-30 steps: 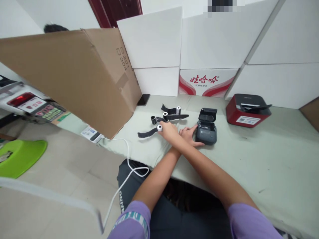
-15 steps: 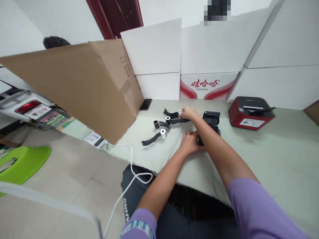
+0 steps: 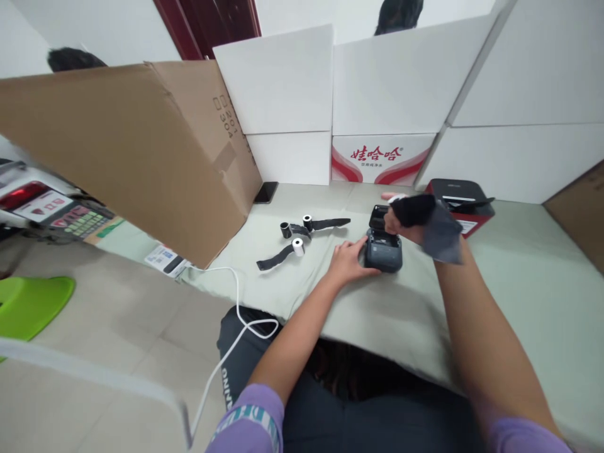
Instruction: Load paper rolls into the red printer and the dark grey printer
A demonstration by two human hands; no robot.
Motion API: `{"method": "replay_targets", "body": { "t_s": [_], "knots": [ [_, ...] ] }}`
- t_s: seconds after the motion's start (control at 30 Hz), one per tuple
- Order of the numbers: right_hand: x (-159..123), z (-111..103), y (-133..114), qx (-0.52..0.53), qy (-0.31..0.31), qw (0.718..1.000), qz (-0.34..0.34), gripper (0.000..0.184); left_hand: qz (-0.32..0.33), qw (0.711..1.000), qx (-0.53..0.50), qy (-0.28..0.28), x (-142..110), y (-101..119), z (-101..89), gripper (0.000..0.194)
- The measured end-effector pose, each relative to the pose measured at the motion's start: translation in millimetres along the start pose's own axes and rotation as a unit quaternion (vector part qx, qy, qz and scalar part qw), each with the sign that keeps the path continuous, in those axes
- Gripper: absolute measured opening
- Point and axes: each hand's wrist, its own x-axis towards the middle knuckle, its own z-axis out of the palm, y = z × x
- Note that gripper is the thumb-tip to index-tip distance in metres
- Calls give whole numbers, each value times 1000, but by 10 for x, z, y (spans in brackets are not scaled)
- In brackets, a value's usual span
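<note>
My right hand (image 3: 401, 221) is raised above a small dark label printer (image 3: 383, 248) with its lid open. It is closed on a paper roll (image 3: 395, 199) whose dark strip (image 3: 436, 229) hangs over my wrist. Beside the printer's left edge, my left hand (image 3: 346, 261) rests with its fingers against the casing. Three more white rolls with dark strips (image 3: 295, 236) lie on the pale green cloth (image 3: 519, 302) to the left of the printer.
A big tilted cardboard sheet (image 3: 123, 145) stands at the left. White boxes (image 3: 377, 82) line the back. A red and black printer (image 3: 460, 198) sits behind my right hand, a phone (image 3: 265, 192) at the back left. A white cable (image 3: 236, 296) hangs off the table edge.
My right hand took the farthest roll from the pile and carried it right, up over the open printer. My left hand stayed at the printer's side.
</note>
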Motion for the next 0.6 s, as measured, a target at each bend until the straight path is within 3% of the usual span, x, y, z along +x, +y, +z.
{"method": "replay_targets", "body": {
  "t_s": [0.1, 0.27, 0.6],
  "knots": [
    [-130, -168, 223, -22, -94, 995, 29, 49, 0, 1000, 7, -5, 0, 10, -18, 107],
    [-147, -133, 683, -275, -31, 960, -42, 39, 9, 1000, 19, -4, 11, -17, 4, 94],
    [-162, -136, 858, -383, -50, 919, -79, 30, 1, 999, 35, -8, 15, -17, 19, 95]
  ]
}}
